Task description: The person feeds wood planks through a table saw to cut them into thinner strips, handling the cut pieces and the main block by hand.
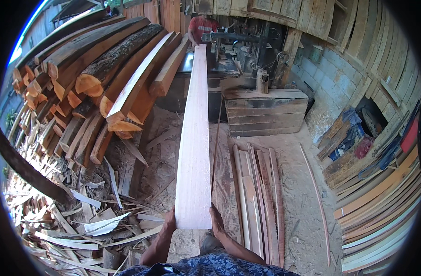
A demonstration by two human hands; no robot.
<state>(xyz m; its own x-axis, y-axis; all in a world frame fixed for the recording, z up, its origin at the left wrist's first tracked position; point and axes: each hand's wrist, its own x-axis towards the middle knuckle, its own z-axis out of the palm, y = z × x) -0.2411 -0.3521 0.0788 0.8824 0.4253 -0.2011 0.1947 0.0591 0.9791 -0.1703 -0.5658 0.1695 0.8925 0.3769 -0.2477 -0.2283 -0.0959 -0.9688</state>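
Observation:
A long pale plank [194, 138] stretches away from me, its near end square and its far end at the saw machine [247, 46]. My left hand [169, 221] is closed on the plank's left edge close to the near end. Opposite it, my right hand [217, 221] grips the right edge, thumb up along the side. The fingers of both hands are partly hidden beneath the wood. At the far end stands another person in a red shirt [202, 25], with a hand [193, 42] by the plank.
Left, a high stack of rough timber beams [123, 60] rises above scattered offcuts [100, 225]. A wooden box [265, 112] stands before the machine on the right. Several boards [261, 198] lie on the dusty floor right of the plank; more strips [385, 216] are piled far right.

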